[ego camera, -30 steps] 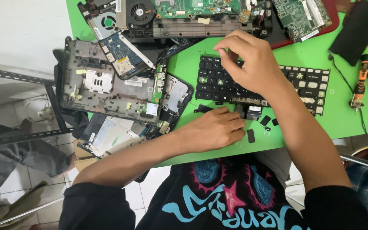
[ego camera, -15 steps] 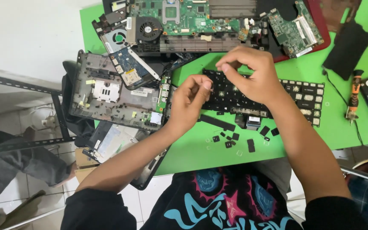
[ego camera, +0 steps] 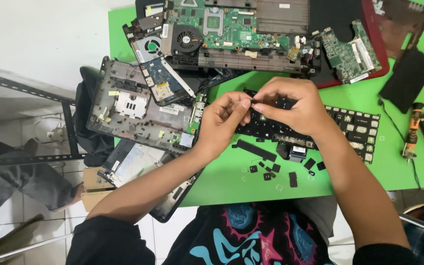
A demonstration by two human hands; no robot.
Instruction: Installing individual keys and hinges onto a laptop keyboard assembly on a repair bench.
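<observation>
Hands meet above a green table (ego camera: 231, 184) strewn with laptop parts. Nearest the person, at six o'clock, loose black keycaps (ego camera: 271, 169) lie scattered on the green surface. Just beyond them the left hand (ego camera: 222, 122) and right hand (ego camera: 295, 105) come together fingertip to fingertip, pinching something too small to make out, directly over a black laptop keyboard (ego camera: 354, 132) with several keys missing. At nine o'clock sits a grey laptop chassis (ego camera: 138, 110); at three o'clock, an orange-handled screwdriver (ego camera: 412, 130). Farthest off, at twelve o'clock, a green motherboard (ego camera: 222, 24) with its fan (ego camera: 187, 39) lies exposed.
</observation>
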